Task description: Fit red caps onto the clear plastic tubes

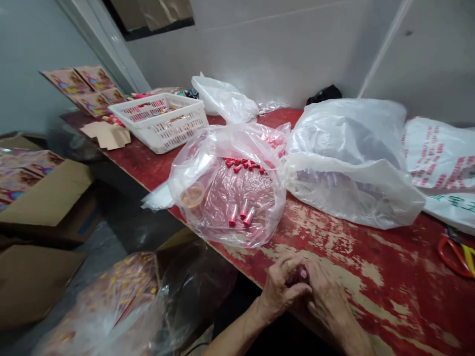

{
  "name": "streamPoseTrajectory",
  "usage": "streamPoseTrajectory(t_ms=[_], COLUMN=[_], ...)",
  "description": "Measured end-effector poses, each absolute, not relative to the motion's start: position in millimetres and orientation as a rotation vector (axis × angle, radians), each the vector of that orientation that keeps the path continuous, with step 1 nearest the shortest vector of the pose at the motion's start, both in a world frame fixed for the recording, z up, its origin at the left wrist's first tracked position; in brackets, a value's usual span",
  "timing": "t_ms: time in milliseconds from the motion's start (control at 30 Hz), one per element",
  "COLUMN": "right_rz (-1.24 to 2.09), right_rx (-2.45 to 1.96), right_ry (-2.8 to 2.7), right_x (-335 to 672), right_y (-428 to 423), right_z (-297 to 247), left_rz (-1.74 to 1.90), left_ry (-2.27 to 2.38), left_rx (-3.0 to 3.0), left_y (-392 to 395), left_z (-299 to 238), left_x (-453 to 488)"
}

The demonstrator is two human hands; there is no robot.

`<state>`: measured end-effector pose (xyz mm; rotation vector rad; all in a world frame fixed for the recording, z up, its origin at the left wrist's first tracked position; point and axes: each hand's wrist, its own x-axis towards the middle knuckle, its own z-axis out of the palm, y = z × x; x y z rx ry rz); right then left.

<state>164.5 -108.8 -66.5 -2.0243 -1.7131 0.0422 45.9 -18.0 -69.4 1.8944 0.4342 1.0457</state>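
Both my hands meet at the near edge of the worn red table (371, 257). My left hand (279, 289) and my right hand (326, 296) are closed together around a small dark red item (297, 275) with a pinkish tip; I cannot make out what it is. Just beyond them lies a clear plastic bag (230, 183) spread open, holding several small red caps (243, 164), three red tubes (240, 215) and a small round clear lid (192, 196).
A large translucent bag (349, 158) and a printed white bag (441, 158) lie to the right. Red-handled scissors (454, 252) sit at the far right. A white basket (163, 121) stands at the back left. Cardboard boxes (48, 198) and a bag of printed goods (122, 296) sit below.
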Motion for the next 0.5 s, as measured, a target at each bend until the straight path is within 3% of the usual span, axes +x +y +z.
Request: streamPoseTrajectory(t_ms=[133, 267, 400, 500], right_rz=[0.231, 0.341, 0.283, 0.350], right_rx=[-1.935, -1.808, -1.834, -2.036], right_ry=[-1.770, -1.693, -1.537, -1.718], right_x=[166, 177, 169, 145], right_y=[-102, -85, -35, 21], right_z=[-61, -48, -18, -1], left_rz=[1.033, 0.976, 1.003, 1.010], left_ry=[0.526, 0.836, 0.924, 0.932], left_rx=[1.844, 1.413, 1.078, 1.033], left_y=[-18, -16, -14, -16], left_z=[-65, -55, -46, -46], left_x=[41, 31, 21, 13])
